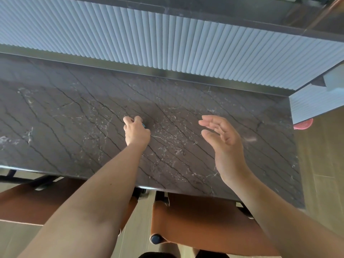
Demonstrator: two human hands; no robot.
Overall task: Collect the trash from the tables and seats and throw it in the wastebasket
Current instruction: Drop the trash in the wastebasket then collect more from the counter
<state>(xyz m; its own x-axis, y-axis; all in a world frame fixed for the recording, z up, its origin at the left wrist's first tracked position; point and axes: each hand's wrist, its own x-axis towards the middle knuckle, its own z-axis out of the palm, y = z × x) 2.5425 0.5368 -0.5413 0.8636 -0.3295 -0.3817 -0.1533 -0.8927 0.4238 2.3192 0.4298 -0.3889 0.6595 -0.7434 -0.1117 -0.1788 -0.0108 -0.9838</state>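
My left hand reaches over the middle of the dark marble table, fingers curled around a small blue scrap of which only an edge shows. My right hand hovers above the table to the right, palm turned left, fingers apart and holding nothing. No wastebasket is in view.
Two brown leather chairs are tucked under the table's near edge. A white ribbed wall panel runs along the far side. A pink object lies on the wooden floor at the right, past the table's end.
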